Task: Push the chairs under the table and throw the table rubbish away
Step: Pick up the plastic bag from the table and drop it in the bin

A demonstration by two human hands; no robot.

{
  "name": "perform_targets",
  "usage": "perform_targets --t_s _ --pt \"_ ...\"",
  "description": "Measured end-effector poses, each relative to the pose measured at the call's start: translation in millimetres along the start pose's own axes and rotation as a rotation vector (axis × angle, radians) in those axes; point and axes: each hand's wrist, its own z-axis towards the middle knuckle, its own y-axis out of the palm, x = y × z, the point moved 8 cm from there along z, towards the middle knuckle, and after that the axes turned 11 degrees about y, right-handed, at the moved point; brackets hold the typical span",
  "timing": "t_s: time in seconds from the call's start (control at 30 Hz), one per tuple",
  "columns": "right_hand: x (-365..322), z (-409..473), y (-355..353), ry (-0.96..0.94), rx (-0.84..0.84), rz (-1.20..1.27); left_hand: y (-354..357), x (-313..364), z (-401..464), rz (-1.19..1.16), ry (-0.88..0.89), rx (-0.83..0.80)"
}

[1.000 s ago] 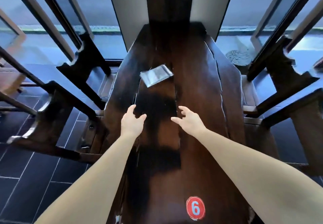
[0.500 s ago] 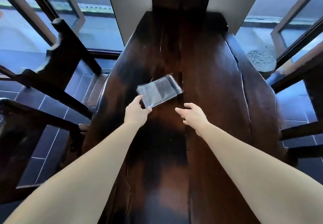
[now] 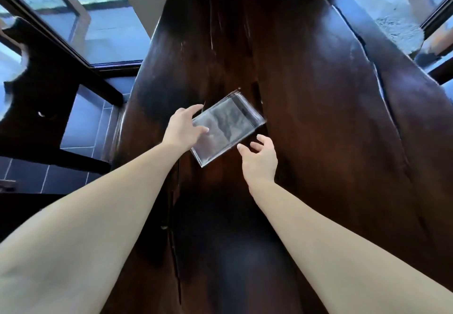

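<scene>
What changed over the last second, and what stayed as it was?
Both hands reached forward to the clear plastic wrapper. The left hand now pinches its near-left edge, thumb on top; the right hand has closed in beside it, fingers open, holding nothing. The wrapper remains on the dark wooden table.

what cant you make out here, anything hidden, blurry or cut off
Head view only:
- Clear plastic bag: motion-blurred, so any contents cannot be made out; its left edge is behind the left hand.
- Chair: cut off by the left frame edge.
- Right hand: contact with the bag is unclear.
</scene>
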Motion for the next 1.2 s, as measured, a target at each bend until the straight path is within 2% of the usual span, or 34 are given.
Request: perform_targets --t_s 0.13,0.43,0.53,0.63,0.7,0.83,0.93,1.2 --pt "-5 0 8 -0.042 -0.044 -0.001 7 -6 12 -0.002 -0.010 -0.006" --pt "-6 1 -2 -0.052 -0.033 -0.011 28 -15 -20 -0.283 -0.213 -0.014" --pt "-4 -6 -13 -0.063 -0.055 -0.002 37 -18 -45 -0.443 -0.279 0.044" --pt "-9 -25 -31 -0.143 -0.118 -0.030 44 -10 -79 -0.765 -0.298 0.072" --pt "-12 -43 -49 -0.177 -0.171 -0.039 42 8 -106 -0.944 -0.264 0.053" --pt "-6 -89 -94 -0.154 -0.283 -0.002 28 58 -163 -1.015 -0.152 -0.027" --pt "9 -128 -136 -0.155 -0.343 -0.017 22 94 -213 -1.084 -0.132 -0.036" --pt "73 -238 -251 -0.252 -0.347 -0.158 43 177 -362 -1.155 -0.126 -0.010"
